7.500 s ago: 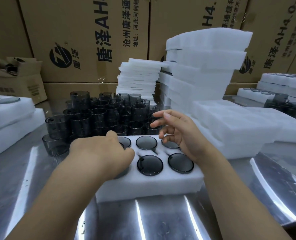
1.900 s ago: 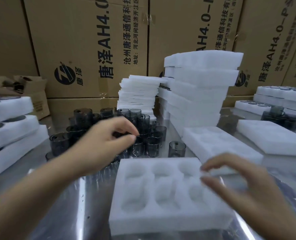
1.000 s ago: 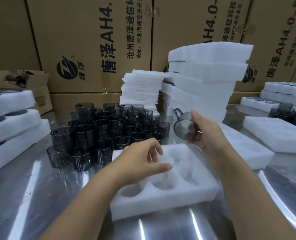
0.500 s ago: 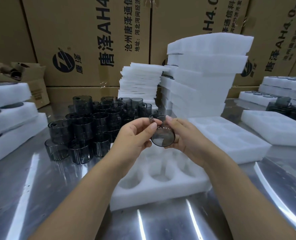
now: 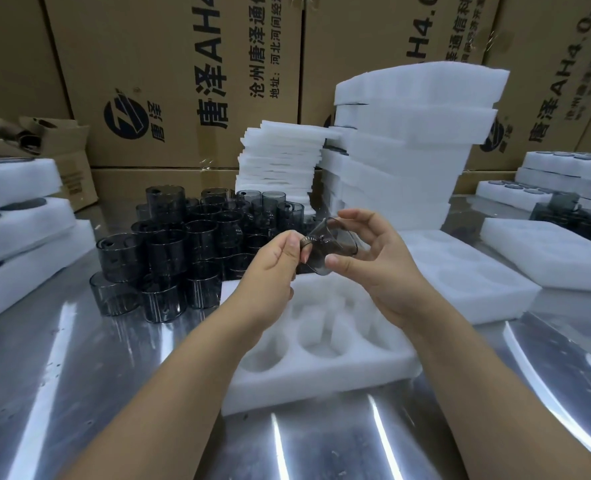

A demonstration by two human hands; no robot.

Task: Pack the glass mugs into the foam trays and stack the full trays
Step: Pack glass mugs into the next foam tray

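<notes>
While both hands are raised over the counter (image 5: 79, 393), one glass mug (image 5: 332, 245) is held between them. The left hand (image 5: 269, 271) pinches its 9 o'clock side with curled fingers, and the right hand (image 5: 380, 261) cups its 3 o'clock side, thumb under the lower edge.

The mug is tipped off upright, its long axis running roughly 7 to 1 o'clock; which end is the mouth cannot be told. The foam tray (image 5: 321, 386) lies directly below, at 6 o'clock from the mug, and neither hand is nearer to it.

Count:
- Mugs in hand: one.
- Tray under the hands: one. Three near pockets show empty; the others are hidden.
- Loose mugs (image 5: 190, 244), at 10 o'clock: too closely packed to count.
- Packed trays (image 5: 27, 244), at 9 o'clock: three, stacked.
</notes>
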